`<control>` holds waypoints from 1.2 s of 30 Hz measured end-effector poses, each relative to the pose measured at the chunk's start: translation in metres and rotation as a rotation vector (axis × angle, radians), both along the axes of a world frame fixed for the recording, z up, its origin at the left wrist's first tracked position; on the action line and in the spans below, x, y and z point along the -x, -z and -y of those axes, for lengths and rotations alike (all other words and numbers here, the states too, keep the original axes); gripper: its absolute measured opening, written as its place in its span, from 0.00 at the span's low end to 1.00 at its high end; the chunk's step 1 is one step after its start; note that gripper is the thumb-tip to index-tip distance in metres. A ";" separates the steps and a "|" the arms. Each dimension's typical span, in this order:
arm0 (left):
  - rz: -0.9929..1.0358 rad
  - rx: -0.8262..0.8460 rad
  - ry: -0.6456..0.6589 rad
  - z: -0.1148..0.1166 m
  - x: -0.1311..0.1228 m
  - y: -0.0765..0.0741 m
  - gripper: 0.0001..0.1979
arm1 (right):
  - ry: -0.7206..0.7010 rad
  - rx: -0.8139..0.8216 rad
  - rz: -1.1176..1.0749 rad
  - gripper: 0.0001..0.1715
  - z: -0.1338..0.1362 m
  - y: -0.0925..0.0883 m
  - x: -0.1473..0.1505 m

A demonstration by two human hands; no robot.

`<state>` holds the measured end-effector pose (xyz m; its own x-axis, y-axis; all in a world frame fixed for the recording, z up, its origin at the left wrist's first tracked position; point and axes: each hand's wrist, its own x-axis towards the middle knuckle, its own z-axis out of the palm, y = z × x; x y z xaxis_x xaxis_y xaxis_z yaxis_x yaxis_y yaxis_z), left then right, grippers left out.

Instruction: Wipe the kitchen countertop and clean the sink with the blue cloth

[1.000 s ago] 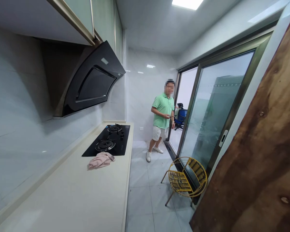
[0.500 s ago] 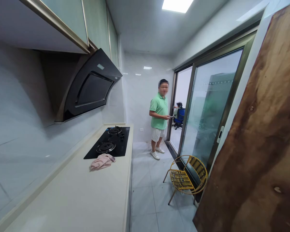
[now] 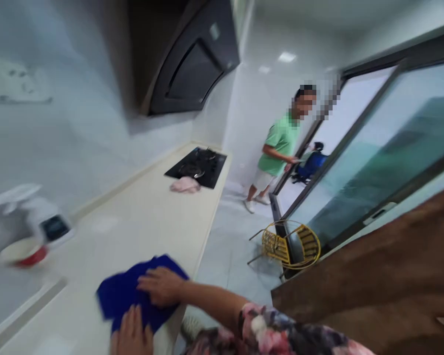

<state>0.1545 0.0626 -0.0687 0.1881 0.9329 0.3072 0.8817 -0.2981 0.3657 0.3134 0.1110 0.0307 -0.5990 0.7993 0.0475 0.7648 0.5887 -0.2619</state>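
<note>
A blue cloth [image 3: 128, 293] lies on the pale countertop [image 3: 148, 227] near its front edge. My right hand [image 3: 162, 285] rests flat on the cloth's right part, fingers stretched out toward the left. My left hand [image 3: 131, 335] lies at the bottom edge with its fingers flat on the cloth's near side. The picture is smeared by motion. My right arm wears a flowered sleeve [image 3: 281, 330].
A pink cloth [image 3: 185, 184] lies before the black gas hob [image 3: 198, 166], under a black range hood [image 3: 192, 69]. A red-and-white bowl [image 3: 20, 252] and a white appliance [image 3: 44, 222] stand at the left. A person in a green shirt [image 3: 279, 148] stands by the sliding glass door. A yellow chair [image 3: 290, 244] stands on the floor.
The view has swung down and left. Both my hands and the blue cloth have come into view. The person in green has stayed near the door.
</note>
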 end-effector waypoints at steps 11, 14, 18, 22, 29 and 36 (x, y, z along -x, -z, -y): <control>-0.164 -0.064 -0.232 0.102 0.056 0.052 0.29 | 0.021 0.083 0.059 0.40 0.057 0.064 0.060; -0.156 0.037 -0.294 0.135 0.084 0.037 0.30 | -0.043 0.098 0.077 0.40 0.076 0.060 0.094; -0.089 0.111 -0.335 0.161 0.118 0.031 0.30 | -0.156 0.095 0.073 0.40 0.092 0.054 0.119; -0.006 0.010 -0.313 0.137 0.130 0.034 0.27 | -0.195 0.059 0.057 0.39 0.091 0.052 0.118; 0.024 -0.128 -0.165 0.078 0.106 0.038 0.30 | -0.204 -0.053 0.059 0.41 0.085 0.053 0.111; 0.026 -0.271 -0.045 0.083 0.105 0.051 0.35 | -0.177 -0.093 0.039 0.41 0.084 0.059 0.106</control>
<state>0.0499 -0.0203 -0.1192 0.1373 0.8230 0.5512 0.8876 -0.3492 0.3003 0.2076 0.0268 -0.0282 -0.7327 0.6745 0.0908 0.6555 0.7352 -0.1725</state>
